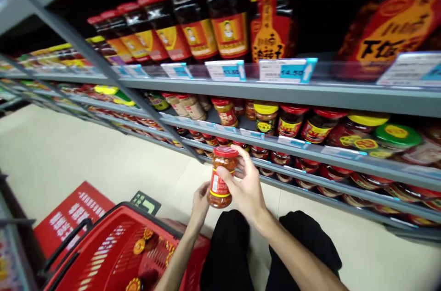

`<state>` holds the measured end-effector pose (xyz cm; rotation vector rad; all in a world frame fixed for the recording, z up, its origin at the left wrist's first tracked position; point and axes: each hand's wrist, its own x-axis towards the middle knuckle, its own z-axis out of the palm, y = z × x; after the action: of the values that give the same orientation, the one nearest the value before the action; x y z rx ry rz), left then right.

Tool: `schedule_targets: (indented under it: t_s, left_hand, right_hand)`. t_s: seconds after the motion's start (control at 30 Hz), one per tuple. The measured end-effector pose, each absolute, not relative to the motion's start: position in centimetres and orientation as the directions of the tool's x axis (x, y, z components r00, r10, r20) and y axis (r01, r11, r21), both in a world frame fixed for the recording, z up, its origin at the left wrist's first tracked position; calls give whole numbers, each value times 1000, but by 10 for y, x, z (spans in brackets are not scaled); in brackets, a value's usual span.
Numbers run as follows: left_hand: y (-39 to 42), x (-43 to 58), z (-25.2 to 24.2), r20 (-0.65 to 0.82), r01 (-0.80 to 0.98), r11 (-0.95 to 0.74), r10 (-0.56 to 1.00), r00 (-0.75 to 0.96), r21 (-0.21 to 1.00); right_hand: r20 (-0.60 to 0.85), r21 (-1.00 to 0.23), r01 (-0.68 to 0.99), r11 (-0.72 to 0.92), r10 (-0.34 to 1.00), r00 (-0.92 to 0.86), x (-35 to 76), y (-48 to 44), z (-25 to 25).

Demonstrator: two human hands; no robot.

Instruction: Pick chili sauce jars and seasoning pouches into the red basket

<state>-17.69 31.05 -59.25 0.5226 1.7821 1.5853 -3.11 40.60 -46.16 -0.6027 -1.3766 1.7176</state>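
While right hand (248, 185) has grip closed around red-lidded glass jar (219, 193), printed label (216, 182) faces near side, perhaps for legibility; jar before far grey metal shelving (344, 96); left hand (200, 202) low beside it, hold unclear; red plastic basket (138, 221) near left.

I've got tall red-lidded jars (229, 36) lining the upper shelf (275, 92), price tags (225, 71) along its edge, white-lettered red panel (77, 210) down on the pale floor (69, 144)!

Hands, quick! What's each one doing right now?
Left hand: at the jar's lower side, fingers mostly hidden; can't tell if it grips.
Right hand: closed, holding the red-lidded jar, thumb across its front.
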Motion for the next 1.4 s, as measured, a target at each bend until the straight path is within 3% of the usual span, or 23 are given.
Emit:
schedule_targets:
  t_s: [0.13,0.27,0.37,0.47,0.67,0.87,1.0,1.17,1.4]
  left_hand:
    - [324,-226,-552,45,34,-33,443,-896,999]
    - [364,-277,-492,387,353,-161,319,-865,922]
    - [399,-299,-469,571,560,-119,222,-790,820]
    - [427,-310,-467,652,654,-53,176,-738,754]
    - [446,-323,-481,645,668,-16,279,-711,744]
    - [445,-329,-488,640,663,-69,348,-685,746]
    - [449,-320,-489,584,581,-141,391,-711,802]
    - [455,-316,-488,464,467,-109,441,-768,877]
    - [465,-318,-490,415,422,-83,434,-800,903]
  right_hand:
    - [88,-961,-265,-75,829,-552,-53,408,-470]
    - [66,-987,-156,-39,786,-615,-76,409,-488]
    - [29,-999,-50,-7,730,-683,-88,410,-507]
    - [-24,-998,56,21,713,-700,-99,412,-528]
    - [-68,-989,144,43,725,-685,-123,412,-548]
    - [-119,-972,233,38,774,-622,-127,395,-529]
    - [-139,-974,228,15,755,-641,-117,382,-519]
    - [-132,-979,201,13,714,-687,-102,369,-515]
    - [-108,-978,207,39,750,-653,-76,371,-517]
